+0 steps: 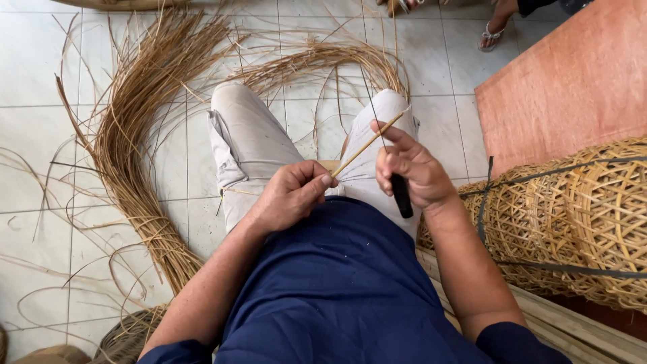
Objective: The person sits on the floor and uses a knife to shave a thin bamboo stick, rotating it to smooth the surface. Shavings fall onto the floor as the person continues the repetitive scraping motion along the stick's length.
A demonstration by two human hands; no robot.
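Probably a basket-weaving workshop: rattan strips strewn on tiled floor, stacked woven baskets.

Left hand pinched shut — right hand fisted, thumb raised.

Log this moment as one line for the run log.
left hand: pinches rattan strip | right hand: grips black-handled knife, touches strip | nearby: woven baskets

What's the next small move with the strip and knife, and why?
Probably draw the knife along the strip, away from the body. The left hand pinches the strip's near end, the right hand grips the black handle with its thumb pressing the strip, so the strip looks set for a shaving stroke.
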